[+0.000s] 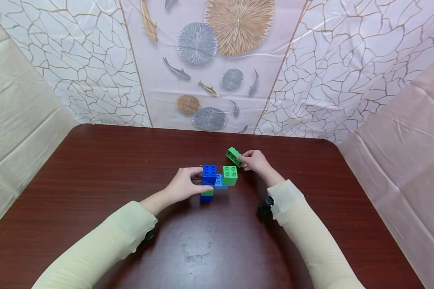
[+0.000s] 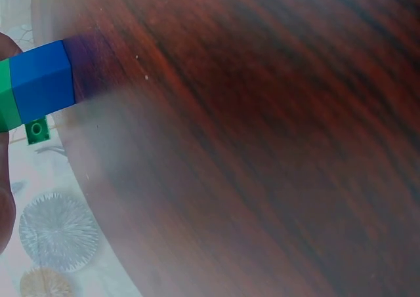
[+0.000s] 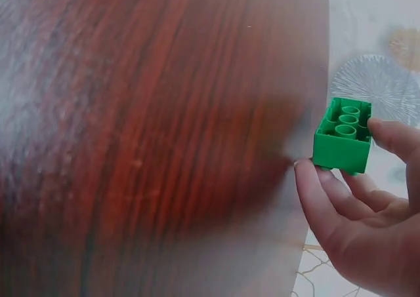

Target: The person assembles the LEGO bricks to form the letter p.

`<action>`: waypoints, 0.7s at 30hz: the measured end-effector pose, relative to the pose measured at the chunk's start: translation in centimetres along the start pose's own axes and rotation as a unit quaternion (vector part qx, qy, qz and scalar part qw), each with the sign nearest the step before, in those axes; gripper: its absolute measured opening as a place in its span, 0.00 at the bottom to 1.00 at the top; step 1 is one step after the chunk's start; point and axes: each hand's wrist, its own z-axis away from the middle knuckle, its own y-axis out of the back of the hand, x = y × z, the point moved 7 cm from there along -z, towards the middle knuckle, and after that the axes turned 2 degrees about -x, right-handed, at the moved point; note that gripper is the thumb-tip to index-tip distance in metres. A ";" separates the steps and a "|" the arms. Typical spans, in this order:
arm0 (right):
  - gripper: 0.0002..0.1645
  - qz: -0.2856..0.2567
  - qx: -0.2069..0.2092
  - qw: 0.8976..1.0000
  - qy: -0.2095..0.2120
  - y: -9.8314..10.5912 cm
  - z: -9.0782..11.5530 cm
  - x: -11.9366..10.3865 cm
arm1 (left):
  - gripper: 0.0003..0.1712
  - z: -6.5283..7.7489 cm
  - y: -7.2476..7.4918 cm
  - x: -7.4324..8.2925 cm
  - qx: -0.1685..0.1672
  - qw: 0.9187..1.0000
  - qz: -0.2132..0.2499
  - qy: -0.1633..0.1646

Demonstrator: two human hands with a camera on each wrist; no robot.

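Observation:
My left hand [image 1: 182, 184] grips a small built stack of toy building bricks between thumb and fingers. On top sits a dark blue brick [image 1: 209, 173]. Beneath it a lighter blue brick [image 1: 220, 186] juts right, bearing a light green brick [image 1: 230, 176] at its end. Lower down are a green brick [image 1: 207, 192] and a blue brick [image 2: 42, 80] at the bottom. To the right, my right hand [image 1: 256, 161] pinches a longer green brick [image 3: 341, 154], apart from the stack. Its hollow, tubed underside faces up in the right wrist view.
Both hands are over a dark reddish-brown wooden table [image 1: 159, 249]. A patterned cloth wall [image 1: 209, 112] stands behind its far edge, with pale cloth [image 1: 401, 160] along the right side. A black strap device [image 1: 265, 206] hangs at the right wrist.

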 end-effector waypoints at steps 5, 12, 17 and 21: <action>0.23 -0.084 -0.007 0.996 0.000 0.2 0.1 -0.1 | 0.22 0.0 0.0 0.0 0.003 1.000 0.005 -0.006; 0.28 -0.147 -0.002 0.989 0.011 0.8 0.5 -0.1 | 0.23 0.0 0.0 0.1 0.002 1.000 0.011 -0.004; 0.31 -0.146 -0.003 0.989 0.022 1.2 1.0 -0.5 | 0.22 0.0 0.0 0.1 0.003 1.000 0.005 -0.007; 0.30 -0.120 -0.002 0.992 0.023 1.6 1.5 -0.8 | 0.22 0.1 0.0 0.2 0.002 1.000 0.001 -0.004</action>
